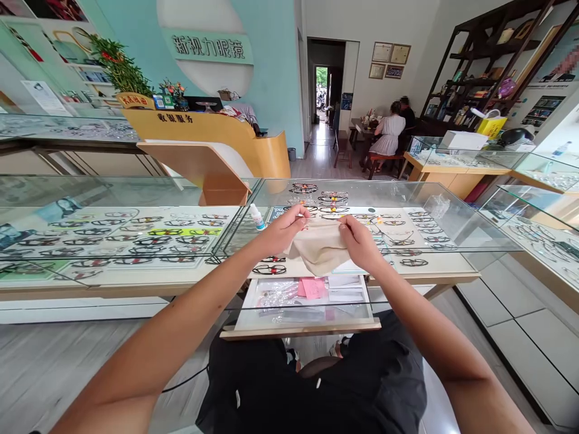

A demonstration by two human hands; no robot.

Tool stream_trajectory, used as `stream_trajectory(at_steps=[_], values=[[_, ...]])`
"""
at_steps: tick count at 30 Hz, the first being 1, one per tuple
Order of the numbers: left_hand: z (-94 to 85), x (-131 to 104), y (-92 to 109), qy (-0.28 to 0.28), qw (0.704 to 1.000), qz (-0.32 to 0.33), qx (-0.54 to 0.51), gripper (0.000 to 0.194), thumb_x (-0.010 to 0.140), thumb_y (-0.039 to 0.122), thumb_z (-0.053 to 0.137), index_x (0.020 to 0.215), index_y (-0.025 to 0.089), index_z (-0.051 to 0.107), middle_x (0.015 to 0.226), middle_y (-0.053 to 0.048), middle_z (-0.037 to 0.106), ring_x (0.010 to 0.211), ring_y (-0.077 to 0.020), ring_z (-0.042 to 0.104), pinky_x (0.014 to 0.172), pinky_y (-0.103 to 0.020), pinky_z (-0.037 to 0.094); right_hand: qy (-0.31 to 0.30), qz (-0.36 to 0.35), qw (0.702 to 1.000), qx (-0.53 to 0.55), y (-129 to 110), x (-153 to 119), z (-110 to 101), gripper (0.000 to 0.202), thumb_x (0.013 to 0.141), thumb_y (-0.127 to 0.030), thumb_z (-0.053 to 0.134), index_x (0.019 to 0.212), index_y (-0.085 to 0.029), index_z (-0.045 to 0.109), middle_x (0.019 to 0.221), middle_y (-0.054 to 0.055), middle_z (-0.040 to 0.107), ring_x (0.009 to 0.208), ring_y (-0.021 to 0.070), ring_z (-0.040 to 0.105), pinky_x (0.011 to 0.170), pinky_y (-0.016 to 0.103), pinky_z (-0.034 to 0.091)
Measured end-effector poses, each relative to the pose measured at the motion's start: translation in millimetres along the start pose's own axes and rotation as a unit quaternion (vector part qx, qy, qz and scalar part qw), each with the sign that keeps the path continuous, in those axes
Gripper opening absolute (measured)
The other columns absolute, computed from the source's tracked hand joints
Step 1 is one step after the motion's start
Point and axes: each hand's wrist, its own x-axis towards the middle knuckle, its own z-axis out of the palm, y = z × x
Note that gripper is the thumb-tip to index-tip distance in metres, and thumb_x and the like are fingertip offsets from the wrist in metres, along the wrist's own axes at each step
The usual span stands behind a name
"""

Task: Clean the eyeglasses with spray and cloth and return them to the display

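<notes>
A beige cloth (322, 246) hangs between my two hands above the glass display counter. My left hand (286, 230) pinches its left upper corner, fingers closed. On the other side, my right hand (360, 241) grips the right upper edge between thumb and fingers. Whether something thin is also held along the cloth's top cannot be made out. A small white spray bottle (256, 217) with a blue base stands left of my left hand. Below the cloth, an open drawer (303, 330) contains pink paper (313, 288), white boxes and clear plastic packets.
Rows of eyeglasses (154, 241) lie under the counter glass (113, 193) on the left, with more frames (414, 262) on the right. A crumpled clear bag (438, 207) rests at the right. Beyond are a yellow reception desk (199, 129) and two seated people (389, 131).
</notes>
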Motion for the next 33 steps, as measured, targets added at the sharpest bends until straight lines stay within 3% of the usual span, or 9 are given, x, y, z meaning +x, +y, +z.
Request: stream_trajectory(at_steps=[3, 6, 11, 17, 22, 26, 29, 33], values=[[1.6, -1.3, -1.6, -0.005, 0.998, 0.009, 0.055, 0.036, 0.107, 0.058, 0.051, 0.114, 0.024, 0.058, 0.098, -0.002, 0.066, 0.083, -0.021, 0.057, 0.073, -0.032, 0.042, -0.027, -0.017, 0.999, -0.042, -4.8, 1.3, -4.0, 0.028, 0.112, -0.044, 0.041, 0.104, -0.025, 0.059, 0.088, 0.003, 0.07, 0.078, 0.0233, 0.062, 0.072, 0.033, 0.042], [1.3, -2.7, -2.0, -0.013, 0.993, 0.039, 0.112, 0.04, 0.101, 0.062, 0.062, 0.114, 0.025, 0.059, 0.108, -0.003, 0.071, 0.088, -0.0233, 0.063, 0.074, -0.033, 0.042, -0.078, -0.029, 0.991, -0.107, -7.8, 4.0, -9.3, 0.025, 0.107, -0.048, 0.058, 0.114, -0.024, 0.063, 0.096, 0.006, 0.077, 0.084, 0.0247, 0.067, 0.075, 0.033, 0.044], [-4.5, -7.6, -6.7, -0.008, 0.98, 0.084, 0.18, 0.032, 0.112, 0.053, 0.044, 0.108, 0.025, 0.059, 0.096, -0.002, 0.071, 0.085, -0.0241, 0.065, 0.076, -0.034, 0.041, -0.126, -0.06, 0.961, -0.239, -8.7, 5.1, -23.9, 0.02, 0.108, -0.027, 0.057, 0.121, -0.022, 0.071, 0.111, 0.011, 0.082, 0.093, 0.0266, 0.072, 0.079, 0.033, 0.043], [-12.3, -24.8, -13.4, -0.027, 0.971, 0.076, 0.224, 0.031, 0.113, 0.049, 0.042, 0.108, 0.026, 0.061, 0.09, -0.003, 0.071, 0.079, -0.025, 0.065, 0.071, -0.033, 0.04, -0.174, -0.028, 0.949, -0.26, -6.3, -6.0, -46.4, 0.022, 0.105, -0.021, 0.055, 0.116, -0.024, 0.074, 0.091, 0.006, 0.08, 0.079, 0.0236, 0.069, 0.071, 0.03, 0.04], [-21.5, -30.3, -16.3, -0.035, 0.957, 0.071, 0.278, 0.029, 0.11, 0.047, 0.045, 0.112, 0.027, 0.066, 0.108, -0.006, 0.079, 0.093, -0.0285, 0.072, 0.075, -0.034, 0.044, -0.155, 0.005, 0.961, -0.23, -2.6, -5.6, -60.2, 0.026, 0.107, -0.03, 0.049, 0.118, -0.025, 0.072, 0.075, 0.001, 0.07, 0.067, 0.0229, 0.061, 0.067, 0.031, 0.038], [-33.5, -15.3, -24.7, -0.018, 0.929, 0.071, 0.362, 0.032, 0.108, 0.032, 0.04, 0.123, 0.027, 0.068, 0.126, -0.008, 0.079, 0.105, -0.031, 0.074, 0.082, -0.037, 0.048, -0.14, -0.005, 0.961, -0.239, 4.2, 14.6, -64.4, 0.024, 0.107, -0.03, 0.048, 0.116, -0.024, 0.07, 0.076, 0.001, 0.07, 0.066, 0.0222, 0.058, 0.066, 0.031, 0.037], [-42.0, 10.7, -37.5, -0.005, 0.913, 0.05, 0.405, 0.031, 0.102, 0.023, 0.043, 0.118, 0.026, 0.071, 0.114, -0.01, 0.08, 0.097, -0.0321, 0.073, 0.079, -0.037, 0.046, -0.142, -0.008, 0.952, -0.27, 17.8, 46.2, -60.6, 0.024, 0.106, -0.026, 0.049, 0.117, -0.023, 0.071, 0.086, 0.004, 0.075, 0.073, 0.023, 0.062, 0.069, 0.031, 0.038], [-47.1, 52.4, -57.4, 0.03, 0.918, 0.032, 0.393, 0.021, 0.1, 0.019, 0.05, 0.102, 0.024, 0.071, 0.093, -0.01, 0.076, 0.086, -0.0304, 0.069, 0.078, -0.036, 0.044, -0.157, 0.011, 0.926, -0.343, 44.3, 96.9, -46.2, 0.026, 0.105, -0.017, 0.052, 0.12, -0.02, 0.073, 0.107, 0.01, 0.081, 0.091, 0.0254, 0.067, 0.073, 0.032, 0.038]])
